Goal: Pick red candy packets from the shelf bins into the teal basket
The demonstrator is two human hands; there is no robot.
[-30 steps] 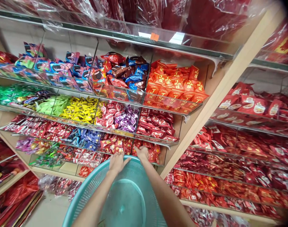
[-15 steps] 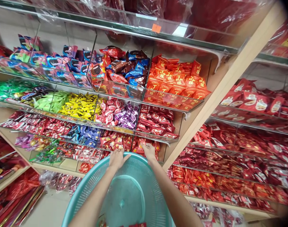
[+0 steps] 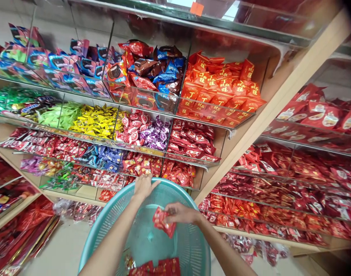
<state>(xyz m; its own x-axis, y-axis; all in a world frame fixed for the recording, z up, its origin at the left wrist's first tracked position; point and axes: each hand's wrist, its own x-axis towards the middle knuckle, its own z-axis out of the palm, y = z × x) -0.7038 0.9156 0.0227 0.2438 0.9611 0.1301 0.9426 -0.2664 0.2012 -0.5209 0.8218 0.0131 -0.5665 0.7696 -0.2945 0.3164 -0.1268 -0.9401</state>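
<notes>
"What is filling the background?"

"A tall wood-and-glass shelving unit [image 3: 322, 50] is standing there, its compartments carrying wrapped sweets. In front of it, a wide, round, teal plastic basket [image 3: 106, 222] with slotted walls is opening toward the wearer."

"And the hands?"

"The left hand [image 3: 145, 186] is grasping the basket's far rim, fingers curling over, thumb sticking out to the right. The right hand [image 3: 181, 212] is reaching inside, its fingers pinching a shiny red wrapped bundle [image 3: 163, 222]."

"How is that bundle sitting?"

"It is hanging over the basket's floor, left of the right hand's fingers and drooping below them, its long axis slanting from upper left to lower right. The right hand is the one holding it; the left is staying apart, up at the rim."

"Anything lower?"

"Flat red foil packets [image 3: 163, 267] are lying in the near part of the basket, the frame's bottom edge cutting them off."

"What are you not making out?"

"Fingers are covering part of the bundle, so I'm not telling whether it is one packet or several. The left fingertips are hiding behind the rim."
</notes>
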